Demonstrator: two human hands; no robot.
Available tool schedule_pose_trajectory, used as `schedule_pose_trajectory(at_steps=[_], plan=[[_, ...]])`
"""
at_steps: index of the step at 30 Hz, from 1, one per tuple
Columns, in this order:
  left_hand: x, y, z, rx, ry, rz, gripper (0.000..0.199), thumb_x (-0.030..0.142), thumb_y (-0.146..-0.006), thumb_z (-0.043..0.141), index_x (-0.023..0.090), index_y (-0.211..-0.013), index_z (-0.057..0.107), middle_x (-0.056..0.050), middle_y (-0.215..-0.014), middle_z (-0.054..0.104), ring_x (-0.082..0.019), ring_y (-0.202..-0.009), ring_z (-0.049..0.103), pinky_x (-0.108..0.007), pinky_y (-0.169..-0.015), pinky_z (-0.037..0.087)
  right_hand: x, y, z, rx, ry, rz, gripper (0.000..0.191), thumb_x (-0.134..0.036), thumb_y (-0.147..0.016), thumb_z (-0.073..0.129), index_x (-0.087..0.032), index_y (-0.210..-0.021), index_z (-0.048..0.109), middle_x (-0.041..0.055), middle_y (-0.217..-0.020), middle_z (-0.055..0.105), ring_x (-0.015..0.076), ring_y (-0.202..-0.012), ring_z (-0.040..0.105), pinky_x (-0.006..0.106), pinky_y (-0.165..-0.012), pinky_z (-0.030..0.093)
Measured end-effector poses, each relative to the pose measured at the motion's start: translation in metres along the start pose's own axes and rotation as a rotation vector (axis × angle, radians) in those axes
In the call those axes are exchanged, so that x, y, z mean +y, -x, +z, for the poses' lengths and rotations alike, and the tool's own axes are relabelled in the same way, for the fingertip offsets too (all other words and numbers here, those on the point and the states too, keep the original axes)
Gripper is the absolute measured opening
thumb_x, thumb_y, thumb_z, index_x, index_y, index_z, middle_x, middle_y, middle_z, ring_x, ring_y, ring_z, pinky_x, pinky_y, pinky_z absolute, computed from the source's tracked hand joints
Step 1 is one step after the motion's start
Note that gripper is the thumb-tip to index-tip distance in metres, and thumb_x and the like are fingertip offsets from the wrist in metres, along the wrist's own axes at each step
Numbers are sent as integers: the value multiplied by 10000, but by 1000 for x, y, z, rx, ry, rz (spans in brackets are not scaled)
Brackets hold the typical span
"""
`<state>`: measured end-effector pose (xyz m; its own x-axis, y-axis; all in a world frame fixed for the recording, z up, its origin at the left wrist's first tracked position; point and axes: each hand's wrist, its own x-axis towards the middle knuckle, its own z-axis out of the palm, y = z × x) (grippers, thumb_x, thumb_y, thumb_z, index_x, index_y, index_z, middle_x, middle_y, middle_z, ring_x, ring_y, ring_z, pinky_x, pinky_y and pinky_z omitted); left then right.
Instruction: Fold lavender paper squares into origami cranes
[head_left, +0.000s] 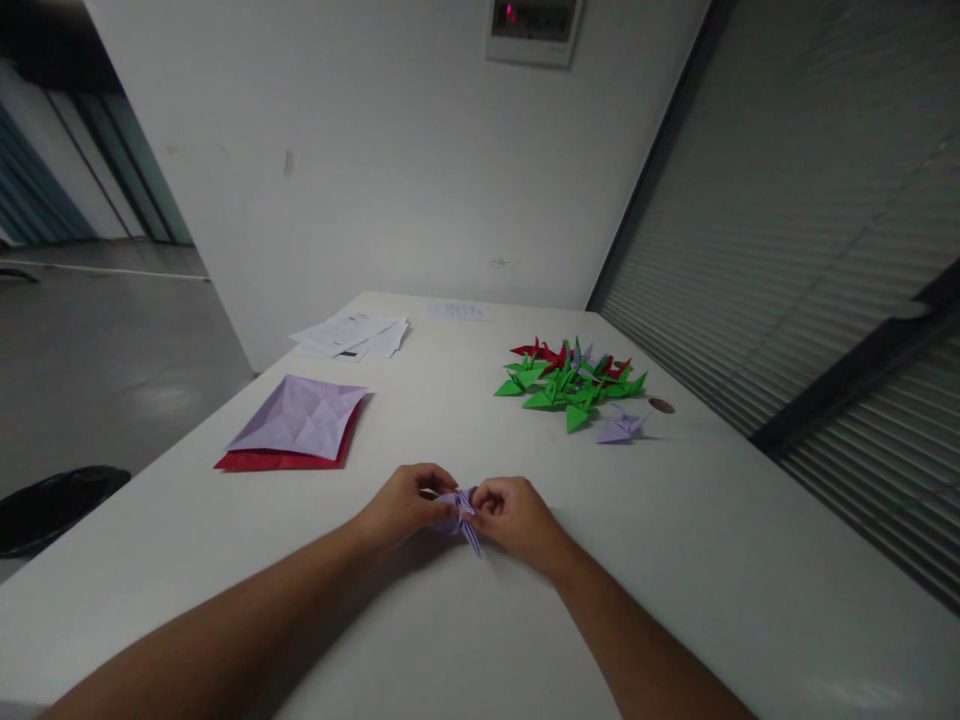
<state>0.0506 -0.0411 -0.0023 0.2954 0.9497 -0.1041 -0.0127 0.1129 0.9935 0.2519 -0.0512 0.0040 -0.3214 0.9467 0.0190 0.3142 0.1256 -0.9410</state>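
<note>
Between my two hands is a light purple origami crane (pixel 466 505), partly folded, with a narrow point reaching down toward me. My left hand (pixel 411 503) pinches it from the left with thumb and fingers. From the other side, my right hand (pixel 517 515) grips it with curled fingers that hide part of the paper. Both hands are low over the white table (pixel 420 640), near its middle. Farther off to the right lies a pile of green, red and purple paper cranes (pixel 559 385). One purple crane (pixel 621 428) sits just in front of that pile.
Creased purple sheets (pixel 300 415) lie over red sheets (pixel 281 460) at the left. Printed papers (pixel 352 335) are spread behind them. A round brown hole cover (pixel 661 405) is near the right edge, beside blinds (pixel 810 240). A black-lined bin (pixel 60 505) stands left of the table.
</note>
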Motion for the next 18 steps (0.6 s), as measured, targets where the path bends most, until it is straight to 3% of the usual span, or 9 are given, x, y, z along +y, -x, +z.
schedule_pose_trajectory(at_steps=[18], plan=[[-2, 0, -1, -35, -60, 17, 249, 210, -596, 865, 130, -788, 728, -54, -738, 736, -158, -632, 668, -234, -584, 481, 5, 0, 2, -13, 88, -72, 214, -327, -729, 772, -159, -676, 652, -55, -549, 481, 86, -503, 372, 215, -469, 259]])
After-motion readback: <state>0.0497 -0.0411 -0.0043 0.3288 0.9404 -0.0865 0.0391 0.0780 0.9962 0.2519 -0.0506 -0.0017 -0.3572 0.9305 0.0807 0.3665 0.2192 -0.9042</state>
